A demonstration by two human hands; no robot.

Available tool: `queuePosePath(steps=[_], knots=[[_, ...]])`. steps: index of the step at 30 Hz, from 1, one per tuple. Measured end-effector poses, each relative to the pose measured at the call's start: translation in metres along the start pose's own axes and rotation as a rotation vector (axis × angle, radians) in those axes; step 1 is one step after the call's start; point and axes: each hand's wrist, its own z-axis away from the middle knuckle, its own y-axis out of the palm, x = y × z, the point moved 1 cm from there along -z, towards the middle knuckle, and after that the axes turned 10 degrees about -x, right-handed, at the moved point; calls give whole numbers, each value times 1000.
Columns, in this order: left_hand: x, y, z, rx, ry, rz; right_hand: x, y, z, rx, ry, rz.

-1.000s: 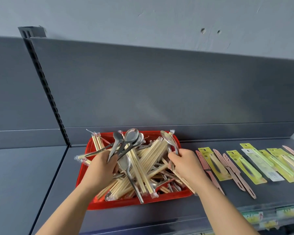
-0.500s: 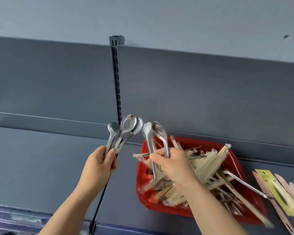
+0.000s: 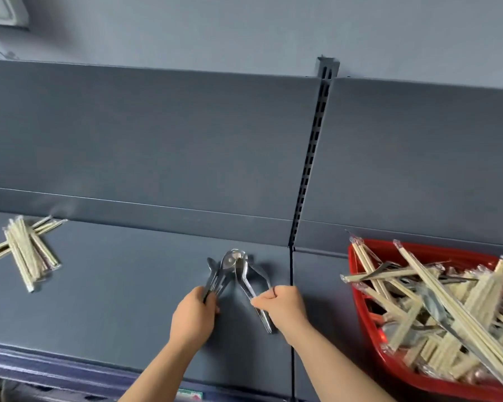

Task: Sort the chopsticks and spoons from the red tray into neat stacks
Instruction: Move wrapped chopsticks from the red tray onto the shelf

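**Bringing two handfuls of spoons down onto the shelf**

Lowering both hands is the change. A moment ago they held metal spoons up in the air just left of the red tray. Now they are down at the grey shelf, in the middle of the scene, and the tray sits at the right edge.

The left hand has its fingers curled round the handles of a spoon bundle. The right hand pinches the handles of a spoon pair between thumb and fingers. The bowls of both lots point to the far side and meet at the tips, low over the shelf. Whether they already rest on it cannot be told.

This looks like the start of a spoon stack, set apart from the chopsticks. Neither hand has let go yet.

Counts:
- Hands: two.
- Tray: one.
- Spoons: the left hand holds three or four, too overlapped to be sure, and the right hand holds two.
- Sorted chopsticks: one chopstick pile lies well to the left, roughly a dozen wrapped pairs, with a few crossed.
- Still in the tray: a large heap of wrapped tray chopsticks, too many and too blurred to count, and at least two loose spoons.

Most of the sorting is still to do.
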Motion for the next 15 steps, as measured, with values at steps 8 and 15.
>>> queuePosePath(steps=[8,15], knots=[[1,-4,-18,40,117,-231,3,26,2,-281,-100,95],[3,-4,-23,136,145,-199,2,30,7,-399,-93,86]])
